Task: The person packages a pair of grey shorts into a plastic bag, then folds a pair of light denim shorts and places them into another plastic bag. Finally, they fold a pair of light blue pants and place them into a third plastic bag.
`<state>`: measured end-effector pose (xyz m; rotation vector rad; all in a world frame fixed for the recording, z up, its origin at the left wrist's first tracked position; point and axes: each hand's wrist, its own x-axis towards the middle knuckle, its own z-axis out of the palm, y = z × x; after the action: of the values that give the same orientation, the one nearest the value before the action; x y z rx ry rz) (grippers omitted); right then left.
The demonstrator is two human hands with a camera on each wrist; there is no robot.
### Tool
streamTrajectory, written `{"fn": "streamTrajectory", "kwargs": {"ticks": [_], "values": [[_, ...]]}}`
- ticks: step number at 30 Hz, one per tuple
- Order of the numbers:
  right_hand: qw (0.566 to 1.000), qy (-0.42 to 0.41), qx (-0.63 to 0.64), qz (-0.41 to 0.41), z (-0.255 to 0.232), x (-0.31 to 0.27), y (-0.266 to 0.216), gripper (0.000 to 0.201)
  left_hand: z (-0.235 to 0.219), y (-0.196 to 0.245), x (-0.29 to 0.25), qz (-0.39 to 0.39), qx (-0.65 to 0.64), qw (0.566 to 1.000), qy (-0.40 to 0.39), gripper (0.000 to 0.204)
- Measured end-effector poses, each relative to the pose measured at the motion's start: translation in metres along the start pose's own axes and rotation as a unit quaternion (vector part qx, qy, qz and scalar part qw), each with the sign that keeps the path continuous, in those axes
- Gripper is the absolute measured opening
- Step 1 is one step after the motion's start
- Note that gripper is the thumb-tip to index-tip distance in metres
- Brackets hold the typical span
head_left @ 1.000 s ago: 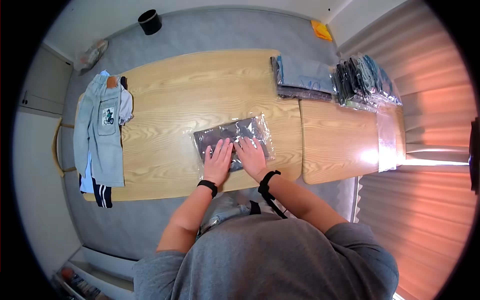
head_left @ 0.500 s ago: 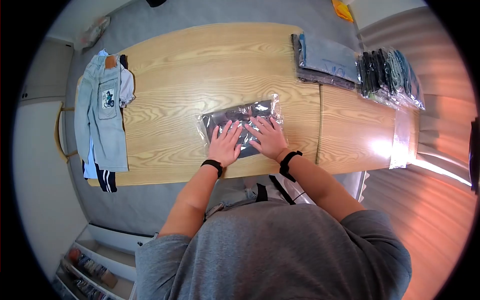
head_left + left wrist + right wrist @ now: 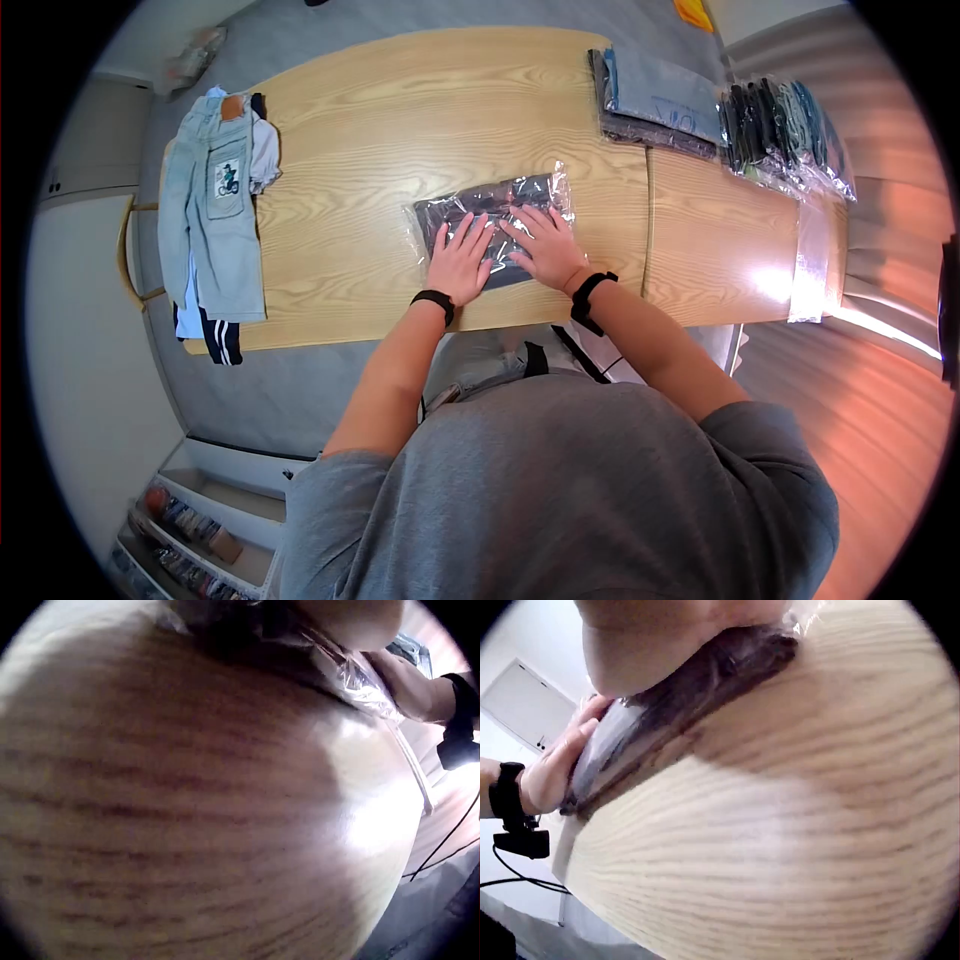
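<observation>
Wooden table (image 3: 400, 120), grey floor (image 3: 320, 390), pale jeans (image 3: 232, 260)
Fingers spread, our left hand (image 3: 460, 264) and right hand (image 3: 549, 252) touch bagged dark clothing (image 3: 515, 189).

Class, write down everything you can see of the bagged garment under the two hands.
The bagged garment is dark grey cloth folded into a rough rectangle inside clear, crinkled plastic that shines with glare. Loose plastic sticks out past the cloth at both ends. It lies flat on the wooden table, slightly slanted, its right end farther from the person. The left hand and right hand rest on it, fingers spread. What kind of garment it is cannot be told.
</observation>
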<state>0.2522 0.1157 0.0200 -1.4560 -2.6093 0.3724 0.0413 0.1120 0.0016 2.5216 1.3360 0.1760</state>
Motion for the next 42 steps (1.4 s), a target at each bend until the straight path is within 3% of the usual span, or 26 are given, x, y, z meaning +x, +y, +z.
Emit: {"fn": "streamTrajectory", "kwargs": {"ticks": [2,4,5,7,9,11,13,15,21,28,30,31,33,34,37,39,40,42], "values": [[0.999,0.003,0.034,-0.010,0.000,0.001,0.006,0.049,-0.004,-0.005,0.000,0.003,-0.039,0.999,-0.005,0.051],[1.000,0.000,0.008,-0.027,-0.017,-0.003,0.006,0.047,-0.014,-0.013,0.000,0.000,-0.155,0.988,-0.016,0.047],[0.999,-0.011,-0.012,-0.038,-0.024,-0.006,0.007,0.045,-0.019,-0.020,-0.002,-0.001,-0.151,0.988,-0.011,0.047],[0.998,0.028,-0.010,-0.062,-0.031,-0.020,0.005,0.039,-0.034,-0.028,-0.008,-0.005,-0.094,0.989,0.114,0.044],[0.996,0.029,-0.004,-0.081,-0.023,-0.037,0.002,0.033,-0.041,-0.021,-0.023,0.017,-0.053,0.986,0.156,0.041],[0.995,0.047,-0.001,-0.084,-0.016,-0.051,-0.003,0.032,-0.041,-0.006,-0.043,0.052,-0.067,0.995,0.048,0.037],[0.998,0.058,-0.029,-0.016,-0.014,-0.059,-0.007,0.035,-0.033,0.007,-0.057,0.047,-0.061,0.995,0.055,0.041],[0.997,0.067,-0.047,-0.001,-0.013,-0.058,-0.004,0.042,-0.028,0.013,-0.065,-0.015,-0.024,0.997,0.068,0.048],[0.996,0.072,0.045,0.004,-0.014,-0.059,0.004,0.055,-0.004,-0.001,-0.062,0.013,0.038,0.997,0.064,0.047],[0.957,0.115,0.262,0.051,-0.055,-0.068,0.015,0.059,-0.065,-0.020,-0.055,0.016,-0.156,0.986,-0.058,0.037],[0.955,0.025,0.291,0.059,-0.070,-0.072,0.018,0.063,-0.084,-0.030,-0.060,0.017,-0.235,0.969,-0.074,0.033],[0.954,0.025,0.292,0.057,-0.072,-0.072,0.019,0.063,-0.092,-0.037,-0.061,0.015,-0.233,0.970,-0.074,0.033],[0.961,0.037,0.272,0.021,-0.071,-0.070,0.020,0.069,-0.107,-0.051,-0.059,-0.105,-0.341,0.917,-0.179,0.033],[0.961,0.037,0.274,0.019,-0.068,-0.066,0.019,0.069,-0.113,-0.058,-0.057,-0.132,-0.388,0.891,-0.196,0.033],[0.956,0.059,0.283,0.043,-0.056,-0.042,0.017,0.072,-0.124,-0.072,-0.044,-0.118,-0.418,0.880,-0.191,0.035],[0.934,0.062,0.337,0.098,-0.048,-0.024,0.017,0.064,-0.124,-0.080,-0.041,-0.127,-0.462,0.864,-0.158,0.038],[0.934,0.064,0.338,0.097,-0.040,-0.017,0.022,0.064,-0.127,-0.084,-0.039,-0.156,-0.469,0.863,-0.108,0.037],[0.908,0.024,0.372,0.190,-0.027,-0.004,0.029,0.051,-0.129,-0.098,-0.040,-0.184,-0.484,0.856,-0.012,0.045]]}}
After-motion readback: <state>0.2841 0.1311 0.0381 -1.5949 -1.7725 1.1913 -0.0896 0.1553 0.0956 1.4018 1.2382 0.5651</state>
